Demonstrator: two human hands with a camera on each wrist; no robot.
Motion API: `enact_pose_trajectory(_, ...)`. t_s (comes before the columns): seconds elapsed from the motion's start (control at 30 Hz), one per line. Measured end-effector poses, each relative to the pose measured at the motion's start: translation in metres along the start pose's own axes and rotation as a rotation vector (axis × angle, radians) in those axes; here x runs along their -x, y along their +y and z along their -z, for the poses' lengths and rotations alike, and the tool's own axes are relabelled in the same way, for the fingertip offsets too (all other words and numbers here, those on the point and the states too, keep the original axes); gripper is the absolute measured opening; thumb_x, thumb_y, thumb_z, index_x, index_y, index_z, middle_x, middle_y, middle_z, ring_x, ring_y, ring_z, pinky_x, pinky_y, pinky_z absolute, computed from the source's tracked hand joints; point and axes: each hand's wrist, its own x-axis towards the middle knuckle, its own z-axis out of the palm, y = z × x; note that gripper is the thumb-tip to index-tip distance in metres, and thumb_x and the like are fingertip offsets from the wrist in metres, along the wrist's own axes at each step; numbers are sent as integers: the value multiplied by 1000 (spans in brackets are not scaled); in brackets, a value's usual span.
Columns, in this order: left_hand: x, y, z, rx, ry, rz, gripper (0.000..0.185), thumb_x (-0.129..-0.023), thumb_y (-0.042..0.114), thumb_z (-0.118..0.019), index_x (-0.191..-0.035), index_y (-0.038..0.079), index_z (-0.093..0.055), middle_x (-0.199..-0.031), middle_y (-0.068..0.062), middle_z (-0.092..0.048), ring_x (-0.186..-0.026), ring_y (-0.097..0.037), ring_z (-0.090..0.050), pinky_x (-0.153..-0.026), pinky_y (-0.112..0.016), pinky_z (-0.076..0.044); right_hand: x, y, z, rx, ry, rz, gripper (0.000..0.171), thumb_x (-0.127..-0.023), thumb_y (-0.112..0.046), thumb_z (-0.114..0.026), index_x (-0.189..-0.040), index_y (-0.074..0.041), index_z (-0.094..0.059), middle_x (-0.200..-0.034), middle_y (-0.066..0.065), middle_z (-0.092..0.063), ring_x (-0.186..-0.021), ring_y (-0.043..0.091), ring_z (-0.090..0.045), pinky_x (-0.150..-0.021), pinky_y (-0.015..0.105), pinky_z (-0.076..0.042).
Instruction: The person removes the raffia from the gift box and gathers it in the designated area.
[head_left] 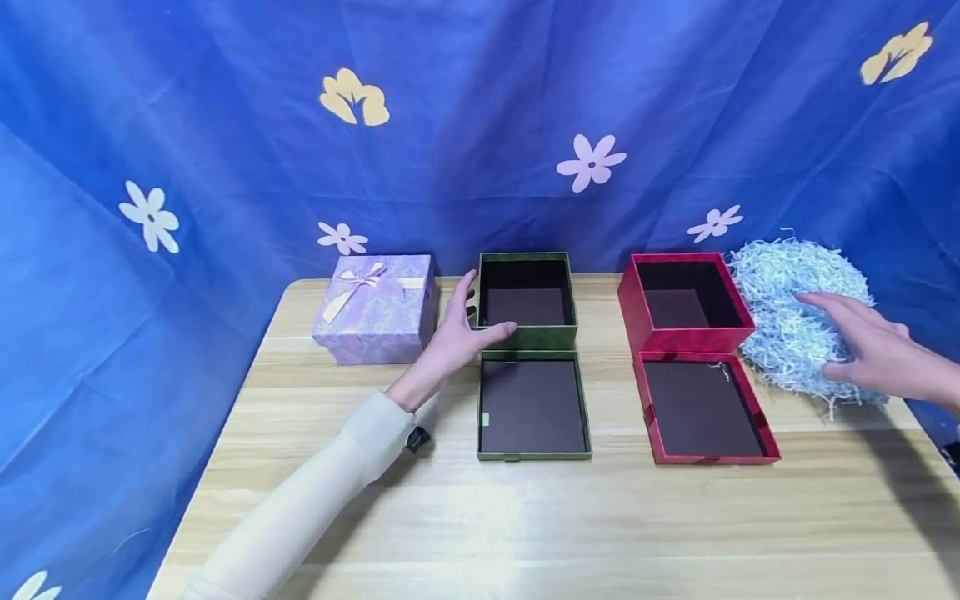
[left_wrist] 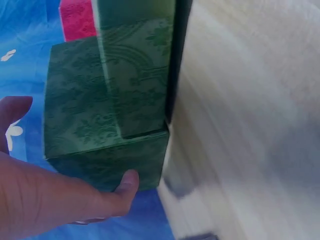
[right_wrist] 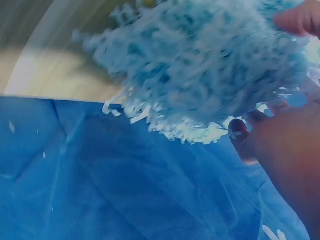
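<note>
My left hand (head_left: 457,333) is at the left side of a green gift box (head_left: 546,337), fingers spread and fairly straight. Its thumb overlaps the box's front left corner in the head view. From the left wrist, the thumb lies right at the side of the green box (left_wrist: 80,100). My right hand (head_left: 877,350) is over the right part of a heap of light blue shredded paper (head_left: 795,333), thumb and fingers apart. The right wrist view shows its fingers at the edge of the shredded paper (right_wrist: 200,75).
A green lid (head_left: 532,408) lies hollow side up before the green box. A red box (head_left: 686,340) stands open left of the heap, its red lid (head_left: 705,408) in front holding a few paper shreds. A lilac box (head_left: 375,312) with a bow stands at the left. Behind hangs a blue curtain (head_left: 480,167).
</note>
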Motion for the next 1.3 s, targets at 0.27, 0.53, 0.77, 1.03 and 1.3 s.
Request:
enact_pose_trajectory(0.27,11,13,9,44,-20,-30,107,-93,26,-88,-175,25,-19,-177,-15,-18,-159,-43,-25,-123,-61,-33,11,-31,-1,-57,110,13,97,-83,11,-76,-169,-5,-33,-164,35,-30,-104,38,-54,-94,74,-42)
enact_pose_trajectory(0.53,23,20,25,60,-30,-128,96,-97,21,-84,-174,17,-25,-176,-12,-26,-161,-31,-24,-125,-56,-31,10,-80,-11,-355,330,-11,67,-99,12,-63,-161,-7,-50,-160,15,-50,-111,-8,-57,-77,6,-41)
enact_pose_trajectory(0.77,33,30,49,99,8,-174,85,-102,14,-76,-173,15,-29,-173,-15,-31,-157,-36,-33,-124,-57,-34,-4,-136,-32,-915,323,41,54,-105,9,-63,-154,-12,-57,-147,-6,-59,-128,-1,-63,-96,13,-51)
enact_pose_trajectory(1.03,44,28,91,53,136,-207,68,-105,8,-70,-166,10,-41,-157,-23,-49,-121,-24,-58,-100,-32,-49,-31,-208,-48,-1110,229,90,59,-108,4,-63,-162,-13,-46,-148,10,-59,-129,15,-65,-98,22,-55)
enact_pose_trajectory(1.3,58,24,130,24,219,-212,61,-107,9,-69,-163,6,-44,-139,-13,-58,-115,-16,-58,-95,-24,-49,-74,-270,-66,-1068,120,34,60,-108,-5,-64,-164,-9,-42,-153,19,-53,-138,29,-59,-106,26,-52)
